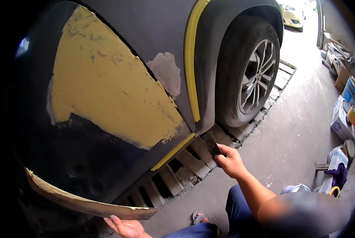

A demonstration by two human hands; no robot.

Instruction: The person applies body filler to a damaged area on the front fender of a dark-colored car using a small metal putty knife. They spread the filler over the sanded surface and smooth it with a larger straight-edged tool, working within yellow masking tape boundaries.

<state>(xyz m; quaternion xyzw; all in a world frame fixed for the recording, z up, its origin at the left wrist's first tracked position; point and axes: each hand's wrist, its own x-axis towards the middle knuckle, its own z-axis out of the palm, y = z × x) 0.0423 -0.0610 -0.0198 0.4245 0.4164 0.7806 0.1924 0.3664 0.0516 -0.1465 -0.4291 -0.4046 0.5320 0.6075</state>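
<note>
My left hand (122, 227) grips a long, flat board (86, 202) streaked with pale yellow putty, low at the left. My right hand (227, 158) holds a small dark flat spreader (210, 143) near the bottom of the car's panel. On the dark car door (78, 158) is a large rough coat of yellow putty (106, 79), with a pale patch (164, 71) beside it. Strips of yellow tape run along the wheel arch trim (193, 63) and the lower sill (171, 152).
A car wheel (247, 71) stands right of the panel, above a slotted drain grate (169, 178). Boxes (340, 115), cans and a bucket (350, 91) line the wall at the right. Another car (292, 16) is outside at the back. My legs and sandalled foot show below.
</note>
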